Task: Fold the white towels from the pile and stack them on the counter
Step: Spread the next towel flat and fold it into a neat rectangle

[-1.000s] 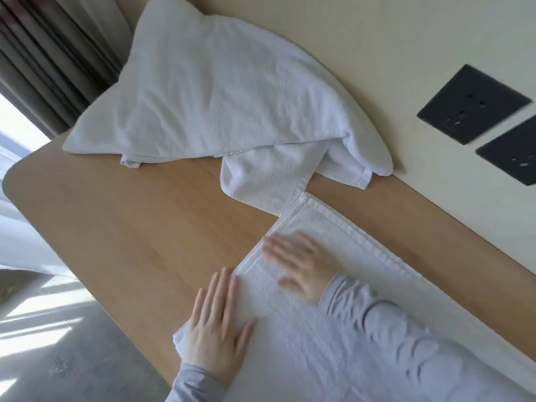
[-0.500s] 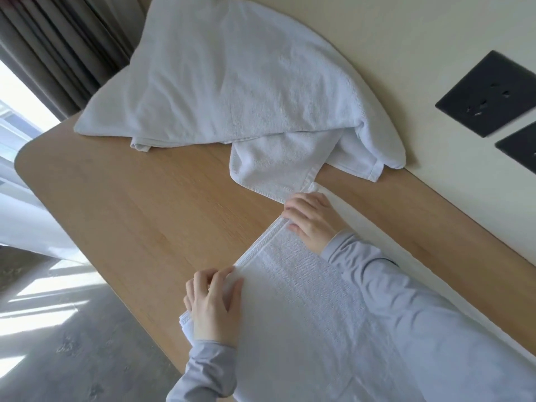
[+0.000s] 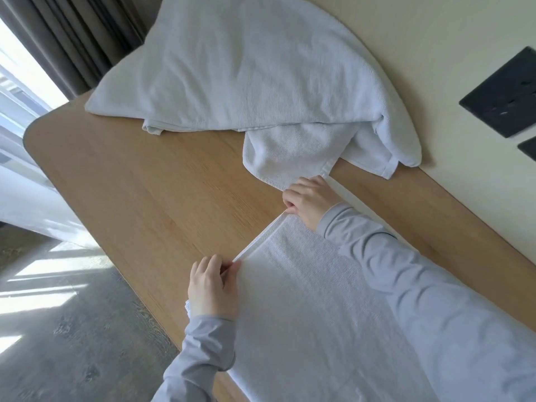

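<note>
The white towel (image 3: 304,300) is spread flat on the tabletop (image 3: 145,184), and its short hemmed edge (image 3: 261,237) is now pinched at both corners. The near corner is held between the thumb and curled fingers of the left hand (image 3: 210,288) and the far corner is gripped by the curled fingers of the right hand (image 3: 309,198), where a second ago both hands were laid flat on the cloth. The smoothing is judged to be done and a fold about to be made; no box or basket is seen, and the other towels are heaped in a pile (image 3: 246,68) by the wall, just beside the right hand.
</note>
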Available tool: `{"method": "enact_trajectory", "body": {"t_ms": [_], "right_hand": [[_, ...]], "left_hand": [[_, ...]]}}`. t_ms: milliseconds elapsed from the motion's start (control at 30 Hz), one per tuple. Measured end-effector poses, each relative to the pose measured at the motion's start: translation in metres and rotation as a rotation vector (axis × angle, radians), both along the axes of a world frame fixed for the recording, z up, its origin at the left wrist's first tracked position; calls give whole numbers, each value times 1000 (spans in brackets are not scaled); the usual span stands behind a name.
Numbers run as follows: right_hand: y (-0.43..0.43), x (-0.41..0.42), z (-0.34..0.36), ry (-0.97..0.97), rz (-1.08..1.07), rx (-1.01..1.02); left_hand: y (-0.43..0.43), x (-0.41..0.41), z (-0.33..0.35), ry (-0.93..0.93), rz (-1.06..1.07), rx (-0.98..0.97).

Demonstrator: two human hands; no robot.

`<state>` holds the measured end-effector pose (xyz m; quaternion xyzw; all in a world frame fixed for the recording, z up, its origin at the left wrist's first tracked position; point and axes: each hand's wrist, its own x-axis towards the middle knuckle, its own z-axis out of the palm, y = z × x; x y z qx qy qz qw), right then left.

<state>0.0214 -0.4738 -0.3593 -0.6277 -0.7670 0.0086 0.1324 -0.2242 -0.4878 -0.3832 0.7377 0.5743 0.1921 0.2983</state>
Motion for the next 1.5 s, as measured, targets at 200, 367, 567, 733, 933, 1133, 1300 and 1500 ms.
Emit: {"method": "enact_trajectory", "body": {"t_ms": [200, 367, 567, 733, 933, 1133, 1300, 1500], "right_hand": [[-18, -5, -11, -173, 6, 154], [-15, 6, -16, -212, 76, 247], [-14, 13, -24, -216, 163, 320], [-13, 15, -26, -230, 159, 345], [-9, 17, -30, -184, 142, 373], [9, 27, -22, -349, 356, 220], [17, 31, -12, -336, 428, 123], [22, 27, -11, -309, 351, 114]], "left_hand": [[-5, -8, -6, 28, -63, 145], [-4, -17, -8, 53, -93, 194], [-5, -23, -10, 22, -133, 269], [-7, -27, -14, -4, -149, 322], [-4, -27, -12, 59, -172, 350], [2, -27, -8, 158, -246, 345], [7, -32, -10, 201, -299, 393], [12, -38, -13, 143, -323, 452]]}}
